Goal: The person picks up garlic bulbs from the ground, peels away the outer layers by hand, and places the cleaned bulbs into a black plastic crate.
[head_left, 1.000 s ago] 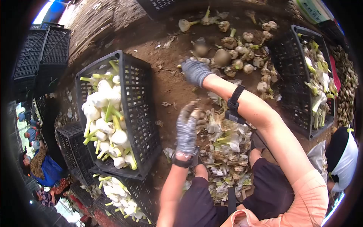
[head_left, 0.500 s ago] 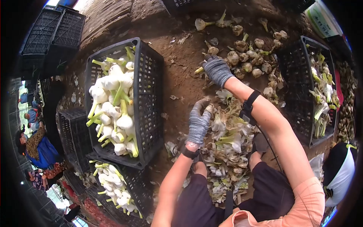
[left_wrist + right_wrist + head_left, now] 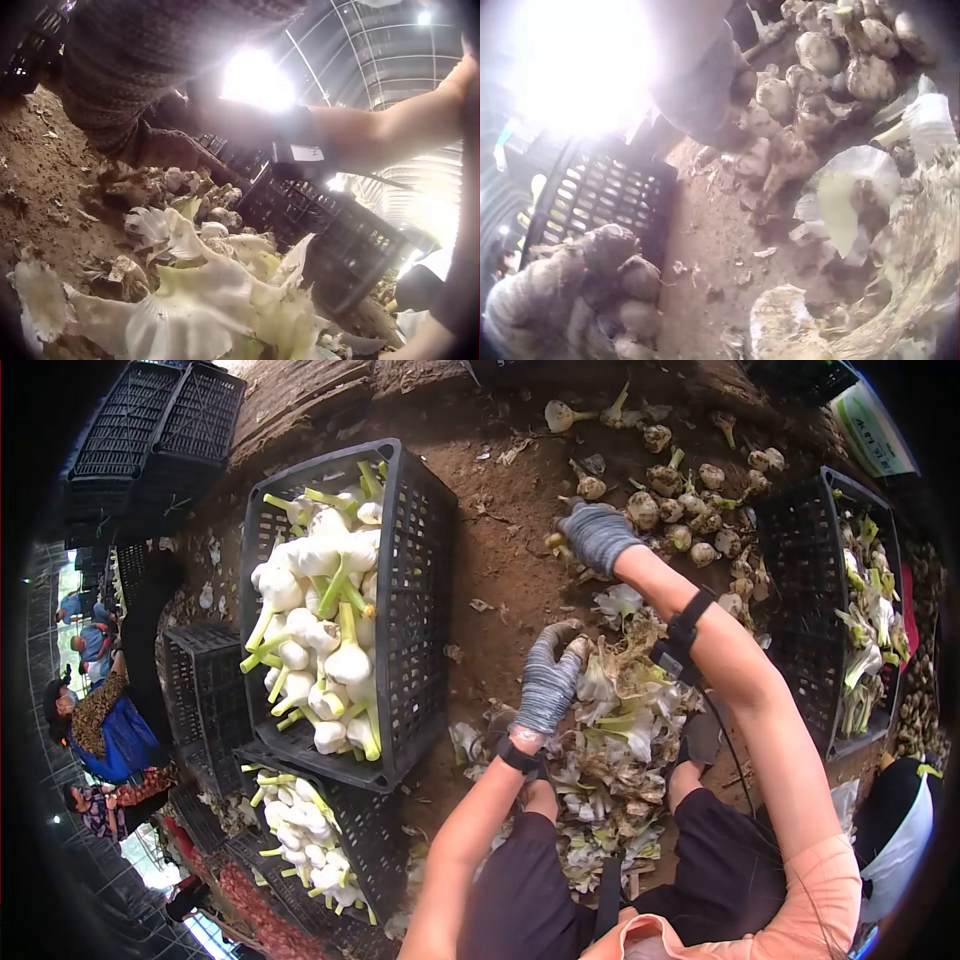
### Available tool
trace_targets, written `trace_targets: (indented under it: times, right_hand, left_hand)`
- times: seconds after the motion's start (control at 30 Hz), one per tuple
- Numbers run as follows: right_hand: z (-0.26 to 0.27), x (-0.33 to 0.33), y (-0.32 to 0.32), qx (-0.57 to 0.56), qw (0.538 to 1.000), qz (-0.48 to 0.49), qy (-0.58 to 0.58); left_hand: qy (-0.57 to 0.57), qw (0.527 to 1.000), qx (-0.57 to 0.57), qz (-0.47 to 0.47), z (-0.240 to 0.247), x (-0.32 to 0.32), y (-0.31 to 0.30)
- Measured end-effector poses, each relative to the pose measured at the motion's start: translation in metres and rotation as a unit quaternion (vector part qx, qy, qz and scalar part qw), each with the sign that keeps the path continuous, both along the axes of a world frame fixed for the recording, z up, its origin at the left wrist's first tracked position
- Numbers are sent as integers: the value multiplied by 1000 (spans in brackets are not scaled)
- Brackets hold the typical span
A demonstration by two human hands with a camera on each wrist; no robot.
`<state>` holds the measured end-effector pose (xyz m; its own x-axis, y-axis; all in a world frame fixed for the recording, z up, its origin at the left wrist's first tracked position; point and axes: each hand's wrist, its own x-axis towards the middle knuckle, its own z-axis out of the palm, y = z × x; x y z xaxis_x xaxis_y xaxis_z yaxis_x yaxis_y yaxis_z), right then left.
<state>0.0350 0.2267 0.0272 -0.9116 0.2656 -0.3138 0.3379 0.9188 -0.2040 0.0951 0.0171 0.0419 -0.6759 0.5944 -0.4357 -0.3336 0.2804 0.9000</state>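
My gloved right hand (image 3: 600,538) is low over the soil at the near side of a heap of dirty garlic bulbs (image 3: 690,510). Its fingers are curled round a garlic whose pale cut stem (image 3: 556,540) pokes out on the left; the glove hides the rest. A loose bulb (image 3: 590,487) lies just beyond the fingertips. Nearer my body, the gloved left hand (image 3: 549,680) hovers beside a pile of peeled-off garlic skins (image 3: 625,710). Its fingers bend loosely with nothing visible in them. In the right wrist view that left hand (image 3: 562,292) appears at lower left.
To the left stands a black crate (image 3: 425,610) of clean white garlic, with another garlic-filled crate (image 3: 375,840) nearer me. A crate (image 3: 800,620) holding leafy trimmings stands at right. Empty-looking crates (image 3: 130,450) are stacked far left. Other people (image 3: 100,710) sit at the left edge.
The head view has swung, so the scene sits further right. My right hand stays low by the bulbs, and the left hand stays near the skin pile with its fingers loosely bent.
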Motion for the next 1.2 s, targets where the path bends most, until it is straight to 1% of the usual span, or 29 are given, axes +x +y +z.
trace_targets:
  times: [0.07,0.1,0.13,0.17,0.2,0.23,0.27,0.3,0.37,0.4,0.43,0.5,0.53,0.63,0.67,0.77,0.8,0.87,0.9,0.93,0.97,1.03,1.07,1.1,1.17,1.2]
  right_hand:
    - [0,15,5,-59,995,-29,74]
    - [-1,24,2,-167,977,-83,108]
    - [-2,37,-2,-269,943,-139,141]
    - [-1,52,-3,-363,894,-196,174]
    - [21,65,-9,-486,833,-234,118]
    - [38,79,-17,-570,777,-249,100]
    - [36,92,-19,-559,796,-208,109]
    - [37,102,-22,-548,812,-165,116]
    - [43,119,-26,-562,792,-182,154]
    - [61,122,-30,-662,675,-315,85]
    - [74,123,-30,-637,719,-272,64]
    - [65,127,-34,-582,772,-208,147]
    - [66,129,-32,-604,755,-223,125]
    - [63,132,-32,-623,735,-222,152]
    - [67,134,-28,-575,777,-198,162]
    - [76,137,-24,-653,719,-216,100]
    - [72,139,-25,-658,713,-211,120]
    - [58,144,-26,-668,699,-199,159]
    - [58,147,-28,-662,704,-212,146]
    - [58,150,-31,-657,708,-224,133]
    - [58,153,-32,-650,712,-237,120]
    - [43,157,-39,-562,796,-157,161]
    - [42,161,-42,-524,822,-127,183]
    - [45,162,-45,-483,846,-97,204]
    - [47,166,-50,-387,886,-80,243]
    - [49,167,-50,-337,902,-72,262]
  left_hand:
    - [55,997,23,50,-5,-1,0]
    - [78,993,35,75,-7,1,1]
    - [62,996,16,66,1,-1,2]
    - [93,994,30,56,12,0,3]
    - [66,994,76,46,15,-1,5]
    - [38,991,121,35,17,-1,7]
    - [45,984,170,26,19,-1,10]
    - [43,984,168,26,18,-1,10]
    - [67,982,174,39,21,3,8]
    - [64,984,161,39,34,6,10]
    - [68,985,155,34,34,10,10]
    - [81,986,144,26,33,15,8]
    - [97,987,129,16,32,14,7]
    - [21,985,170,29,42,17,7]
    - [17,984,175,28,42,17,8]
    - [-111,966,229,49,48,19,6]
    - [-128,967,216,45,52,19,5]
    - [-246,936,233,93,35,18,-4]
    - [-303,915,241,117,37,16,-3]
    - [-277,936,120,179,41,22,7]
    - [-290,937,92,169,42,17,9]
    - [-315,936,34,150,41,1,5]
    - [-472,872,29,124,39,-13,6]
    - [-473,870,54,127,37,-15,6]
    - [-475,864,104,132,31,-16,4]
    - [-399,893,174,114,31,-12,4]
